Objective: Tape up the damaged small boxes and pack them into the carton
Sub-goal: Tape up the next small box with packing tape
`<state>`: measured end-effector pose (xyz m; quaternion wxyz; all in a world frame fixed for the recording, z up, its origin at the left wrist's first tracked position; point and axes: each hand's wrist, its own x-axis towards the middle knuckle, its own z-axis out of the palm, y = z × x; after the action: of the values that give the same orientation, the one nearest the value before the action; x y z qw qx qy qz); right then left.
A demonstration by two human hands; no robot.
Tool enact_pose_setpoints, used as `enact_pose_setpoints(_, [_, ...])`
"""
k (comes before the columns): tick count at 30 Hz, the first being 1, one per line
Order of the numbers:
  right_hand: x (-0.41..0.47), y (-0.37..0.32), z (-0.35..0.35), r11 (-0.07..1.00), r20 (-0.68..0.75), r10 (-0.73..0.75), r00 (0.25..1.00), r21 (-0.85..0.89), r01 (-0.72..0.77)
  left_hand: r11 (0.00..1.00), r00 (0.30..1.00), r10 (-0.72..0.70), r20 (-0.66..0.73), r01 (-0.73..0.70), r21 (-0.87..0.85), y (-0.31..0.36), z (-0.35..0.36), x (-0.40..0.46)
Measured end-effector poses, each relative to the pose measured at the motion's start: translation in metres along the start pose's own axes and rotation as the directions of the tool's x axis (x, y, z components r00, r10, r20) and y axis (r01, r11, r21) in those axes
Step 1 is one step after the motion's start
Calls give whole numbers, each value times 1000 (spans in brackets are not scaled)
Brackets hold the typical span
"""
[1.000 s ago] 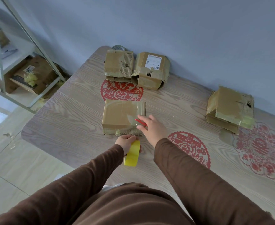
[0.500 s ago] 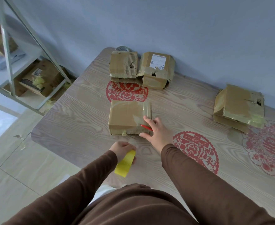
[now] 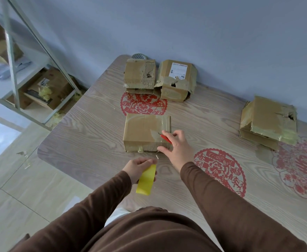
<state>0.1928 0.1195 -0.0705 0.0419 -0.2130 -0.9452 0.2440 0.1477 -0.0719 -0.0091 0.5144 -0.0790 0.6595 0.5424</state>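
Right hand (image 3: 174, 148) rests on the near right corner of the small box (image 3: 145, 132) mid-table, thumb against the box's front face, fingers curled round a red tool (image 3: 165, 138) whose tip lies on the taped top; can't tell what kind of tool. Left hand (image 3: 138, 169) just below, nearer the table edge, grips a yellow tape roll (image 3: 146, 180), held apart from the box. A thin strip of clear tape seems to run from the roll up toward the box's front, too faint to be sure. Box is closed, contents not visible, shiny tape across the top and right side. Further out, by the wall: two battered boxes side by side, the left one (image 3: 140, 74) with a hole and bare corrugation, the right one (image 3: 176, 80) torn open at the front, with a white shipping label (image 3: 179, 70), print too small to read. Far right, another crushed box (image 3: 268, 120) with a tear at its top, patched with tape. Red paper-cut decals (image 3: 221, 168) on the wooden table (image 3: 87, 135). Left of it, a metal shelf (image 3: 12, 70) with more cartons (image 3: 47, 88) underneath.
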Motion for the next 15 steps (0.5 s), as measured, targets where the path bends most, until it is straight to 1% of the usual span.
enact_pose_setpoints(2, [-8,-1,-12,974,-75,79,994,220,-61,998,998,43,-38,-41,57,-1,-1,3])
enact_pose_setpoints(3, [-14,-5,-19,933,-93,144,985,346,-104,994,996,72,-54,-68,88,0,-1,3])
enact_pose_setpoints(4, [-23,-8,-24,876,-70,207,976,458,-153,990,992,108,-61,-101,102,1,-1,4])
enact_pose_setpoints(5, [-33,-13,-27,822,-13,246,969,532,-202,985,988,140,-59,-132,113,2,-1,5])
enact_pose_setpoints(7, [-60,-22,-30,748,139,232,963,608,-268,981,984,174,-47,-170,89,5,2,5])
enact_pose_setpoints(9, [-86,-33,-27,657,278,134,951,694,-296,985,985,170,-32,-171,-11,12,7,4])
enact_pose_setpoints(11, [-102,-47,-22,611,344,10,939,741,-278,982,990,141,24,-136,-128,17,12,1])
enact_pose_setpoints(12, [-105,-52,-20,614,355,-21,935,742,-268,979,992,124,37,-116,-170,19,14,1])
enact_pose_setpoints(13, [-105,-56,-21,632,353,-27,935,731,-258,980,993,110,35,-103,-172,20,16,1])
enact_pose_setpoints(14, [-105,-59,-23,666,346,-15,938,703,-249,984,994,105,16,-101,-148,22,17,-1])
enact_pose_setpoints(15, [-104,-60,-26,700,333,3,943,673,-240,990,991,127,-39,-129,-49,22,16,3])
